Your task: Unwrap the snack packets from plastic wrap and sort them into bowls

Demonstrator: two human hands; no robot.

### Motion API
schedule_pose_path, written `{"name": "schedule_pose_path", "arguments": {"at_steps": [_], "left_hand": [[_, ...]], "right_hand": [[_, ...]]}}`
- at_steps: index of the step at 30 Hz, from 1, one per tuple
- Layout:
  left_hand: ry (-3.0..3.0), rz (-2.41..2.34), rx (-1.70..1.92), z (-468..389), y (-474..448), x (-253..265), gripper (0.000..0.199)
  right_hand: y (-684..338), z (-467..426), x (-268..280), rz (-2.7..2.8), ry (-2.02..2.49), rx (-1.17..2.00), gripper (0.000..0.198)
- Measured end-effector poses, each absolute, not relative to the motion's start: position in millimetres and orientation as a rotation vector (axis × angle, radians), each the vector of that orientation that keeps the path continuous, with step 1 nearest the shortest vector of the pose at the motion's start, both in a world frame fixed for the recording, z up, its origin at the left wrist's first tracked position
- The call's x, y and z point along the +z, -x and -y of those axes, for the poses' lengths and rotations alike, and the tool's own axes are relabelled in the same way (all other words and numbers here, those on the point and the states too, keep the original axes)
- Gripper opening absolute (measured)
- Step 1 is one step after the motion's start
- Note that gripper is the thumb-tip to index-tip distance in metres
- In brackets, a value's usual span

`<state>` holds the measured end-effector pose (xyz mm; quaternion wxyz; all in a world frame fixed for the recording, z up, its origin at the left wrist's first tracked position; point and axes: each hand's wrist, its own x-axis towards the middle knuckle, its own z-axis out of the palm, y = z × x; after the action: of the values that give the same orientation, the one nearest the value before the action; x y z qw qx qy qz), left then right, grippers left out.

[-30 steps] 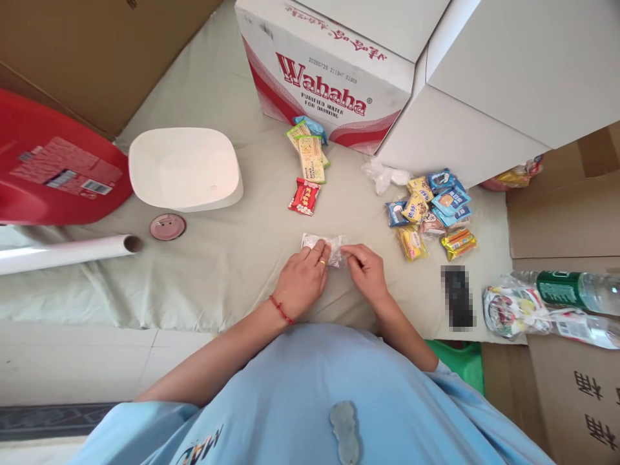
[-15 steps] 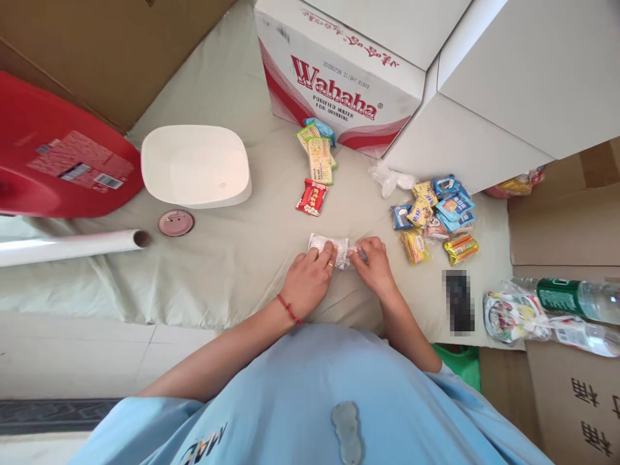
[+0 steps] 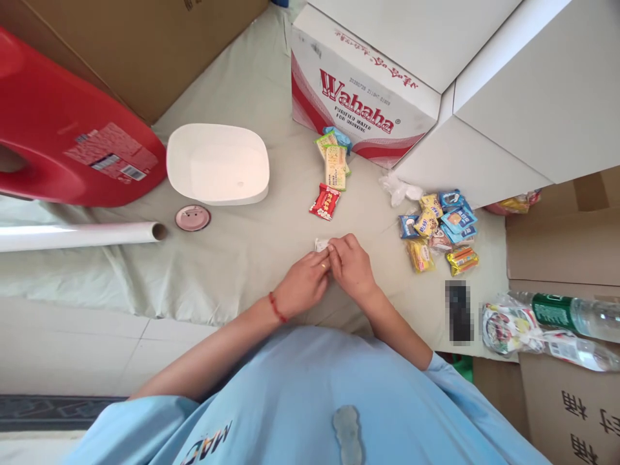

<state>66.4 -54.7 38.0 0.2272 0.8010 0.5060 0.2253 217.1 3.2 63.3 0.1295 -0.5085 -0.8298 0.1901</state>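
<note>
A small white packet point(image 3: 320, 244) pokes out beyond my fingertips on the cloth-covered surface; most of it is covered by my hands. My left hand point(image 3: 304, 283) is closed on it from the left, a ring on one finger. Against those fingers, my right hand point(image 3: 352, 266) is also closed on the packet, knuckles raised. Just beyond lies a red snack packet point(image 3: 325, 201), with pale green-and-yellow snack packets point(image 3: 335, 166) and a blue packet point(image 3: 340, 138) behind it.
At left stand a white plastic bin point(image 3: 217, 168), a red jug point(image 3: 92, 139), a round pink lid-like disc point(image 3: 192, 218) and a white tube point(image 3: 82, 236). Several mixed snacks point(image 3: 438, 223), a blurred dark item point(image 3: 459, 311) and bottles point(image 3: 557, 313) lie right. A Wahaha carton point(image 3: 363, 97) stands behind.
My right hand has moved left from the packet's crinkled right end to meet my left hand, covering most of the packet. The whole view has shifted slightly.
</note>
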Motion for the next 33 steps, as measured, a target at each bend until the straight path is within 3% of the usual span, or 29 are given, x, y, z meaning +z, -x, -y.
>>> {"name": "schedule_pose_path", "arguments": {"at_steps": [4,6,8,11,16,18,22,27,33], "left_hand": [[-2.047,-1.584,0.918,67,-19,40,0.037],[-2.057,-1.838,0.975,60,4,46,0.032],[-2.065,-2.105,0.921,41,26,52,0.037],[-2.065,-2.292,0.709,6,53,54,0.051],[-2.072,-2.241,0.419,-20,75,53,0.035],[-2.146,-2.194,0.466,-10,67,60,0.034],[-2.45,-1.665,0.719,27,26,86,0.023],[-2.663,-1.175,0.586,42,-51,87,0.039],[-2.733,-0.915,0.334,28,-120,51,0.033]], "right_hand": [[-219,7,55,2.554,1.457,0.376,0.047],[-220,10,47,2.577,1.472,0.349,0.064],[-219,11,39,2.568,1.499,0.333,0.07],[-216,9,33,2.505,1.55,0.309,0.057],[-234,4,43,2.264,1.501,0.423,0.04],[-258,5,49,2.112,1.459,0.535,0.038],[-323,11,60,1.743,1.518,0.721,0.041],[-398,5,84,1.179,1.514,0.674,0.047],[-390,-23,106,1.423,1.364,1.127,0.046]]}}
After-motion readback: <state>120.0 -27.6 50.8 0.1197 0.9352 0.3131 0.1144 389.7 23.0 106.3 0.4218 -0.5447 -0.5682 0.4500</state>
